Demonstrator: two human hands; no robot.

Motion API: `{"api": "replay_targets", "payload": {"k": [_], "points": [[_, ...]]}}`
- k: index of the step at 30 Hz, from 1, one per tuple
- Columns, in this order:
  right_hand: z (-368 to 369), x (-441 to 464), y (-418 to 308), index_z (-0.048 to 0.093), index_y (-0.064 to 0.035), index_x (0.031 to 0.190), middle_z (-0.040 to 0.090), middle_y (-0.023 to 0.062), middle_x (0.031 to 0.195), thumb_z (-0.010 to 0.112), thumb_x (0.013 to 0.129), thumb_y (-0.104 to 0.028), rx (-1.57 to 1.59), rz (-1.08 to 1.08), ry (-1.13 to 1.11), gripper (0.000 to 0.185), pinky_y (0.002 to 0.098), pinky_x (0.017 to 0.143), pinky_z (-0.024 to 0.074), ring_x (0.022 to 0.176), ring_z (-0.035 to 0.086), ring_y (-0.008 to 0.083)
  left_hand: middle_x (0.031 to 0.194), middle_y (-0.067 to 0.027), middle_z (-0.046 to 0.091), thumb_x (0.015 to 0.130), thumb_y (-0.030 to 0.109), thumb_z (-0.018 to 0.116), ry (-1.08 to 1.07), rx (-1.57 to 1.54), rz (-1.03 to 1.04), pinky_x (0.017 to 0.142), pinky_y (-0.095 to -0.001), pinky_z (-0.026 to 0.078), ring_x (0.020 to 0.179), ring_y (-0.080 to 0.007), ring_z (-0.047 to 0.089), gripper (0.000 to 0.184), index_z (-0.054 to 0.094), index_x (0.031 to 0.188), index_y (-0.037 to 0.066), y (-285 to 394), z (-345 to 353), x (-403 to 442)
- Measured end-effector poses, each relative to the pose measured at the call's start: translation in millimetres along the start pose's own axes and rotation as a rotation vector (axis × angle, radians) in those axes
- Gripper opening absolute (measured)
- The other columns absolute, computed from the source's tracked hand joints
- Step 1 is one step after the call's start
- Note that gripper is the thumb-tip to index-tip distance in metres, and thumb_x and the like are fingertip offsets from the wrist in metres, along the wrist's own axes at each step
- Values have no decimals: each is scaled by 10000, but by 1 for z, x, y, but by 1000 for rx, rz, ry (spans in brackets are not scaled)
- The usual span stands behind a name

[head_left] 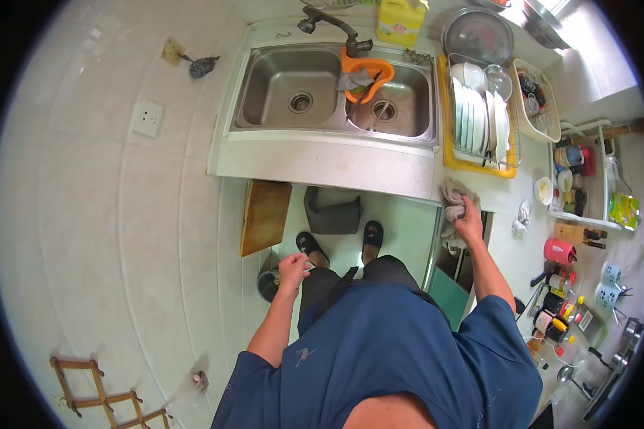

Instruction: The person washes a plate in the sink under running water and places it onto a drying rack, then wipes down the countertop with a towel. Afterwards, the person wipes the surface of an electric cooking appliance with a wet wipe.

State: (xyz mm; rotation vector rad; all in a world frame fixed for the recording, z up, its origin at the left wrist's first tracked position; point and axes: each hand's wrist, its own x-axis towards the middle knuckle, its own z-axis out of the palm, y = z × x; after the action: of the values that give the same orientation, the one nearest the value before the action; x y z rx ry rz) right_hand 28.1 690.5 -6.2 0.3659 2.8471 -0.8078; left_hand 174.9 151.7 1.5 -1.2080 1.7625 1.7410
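My right hand [469, 220] is closed around a crumpled greyish rag [452, 204] at the front edge of the counter, just below the dish rack. Part of the rag hangs down over the edge. My left hand [293, 272] is held low in front of my body, its fingers curled in, with nothing visible in them. Beneath it, close to the wall, stands a dark bin [267, 284]. A wooden board [265, 217] leans under the counter a little beyond that hand.
A double steel sink [286, 82] lies ahead, with an orange strainer basket [381, 69] under the faucet [336, 25]. To its right, white plates [472, 118] stand in a dish rack on a yellow tray [479, 166]. Bottles, jars and a spice shelf [594, 214] line the right counter.
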Motion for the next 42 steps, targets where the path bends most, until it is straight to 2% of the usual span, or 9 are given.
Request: {"api": "replay_targets", "payload": {"k": [5,14,16,18,19,27,33,36,42], "points": [[5,12,-54,587,-3,1467,733,210,1239,730,744,-88,471,4,-72,742,377,1028,533,1174,698,288,1087,-94,757,1010,215,702,82,-59,-12,717,-304,607,888,-173,733,272,709,1192,14,-21,-10,-12],[45,53,-255,597,-77,1468,728,139,1230,781,758,-50,642,-543,-268,734,346,1053,510,1166,679,237,1055,-92,747,1002,184,680,410,-305,-7,718,-333,603,893,-215,750,235,732,1157,15,-67,-32,-99],[38,53,-290,527,-125,1532,640,184,1413,774,781,-71,543,-554,-366,793,399,1103,491,1282,622,330,1053,-97,745,997,179,687,450,-339,-45,721,-339,607,894,-219,748,238,729,1161,12,-90,-33,-118],[40,53,-315,419,-171,1607,390,213,1656,803,775,-121,-110,-671,-233,917,481,1162,449,1444,452,469,1051,-102,745,992,174,695,495,-416,-110,721,-344,609,888,-223,748,242,726,1163,6,-116,-34,-131],[49,57,-317,334,-219,1651,141,202,1759,844,763,-207,-226,-627,-278,1024,569,1184,411,1505,281,578,1051,-102,745,992,174,695,500,-436,-114,721,-344,609,888,-223,748,242,726,1163,6,-127,-34,-138],[163,53,-303,281,-233,1678,160,194,1765,860,816,-491,-340,-701,-202,1070,703,1186,325,1546,220,590,1133,-154,743,989,206,707,561,-581,-193,774,-380,626,934,-258,751,347,678,1242,-29,-186,-50,-169],[157,6,-359,189,-266,1702,134,181,1778,849,848,-468,-446,-312,-211,1099,706,1186,335,1548,219,600,1044,-116,745,988,179,700,636,-647,-267,710,-352,608,874,-221,740,272,715,1175,-17,-228,-84,-194],[197,32,-320,170,-264,1709,133,184,1777,829,858,-485,-409,-531,-65,1099,699,1189,343,1555,196,604,1064,-126,745,982,188,702,621,-667,-289,719,-361,613,884,-235,746,304,698,1203,-22,-255,-107,-187],[198,10,-383,230,-307,1691,127,182,1779,720,922,-577,-427,-436,-254,951,732,1154,357,1523,193,662,1117,-134,742,986,213,707,706,-710,-283,787,-368,612,958,-250,743,340,680,1233,-19,-253,-132,-192]]}}
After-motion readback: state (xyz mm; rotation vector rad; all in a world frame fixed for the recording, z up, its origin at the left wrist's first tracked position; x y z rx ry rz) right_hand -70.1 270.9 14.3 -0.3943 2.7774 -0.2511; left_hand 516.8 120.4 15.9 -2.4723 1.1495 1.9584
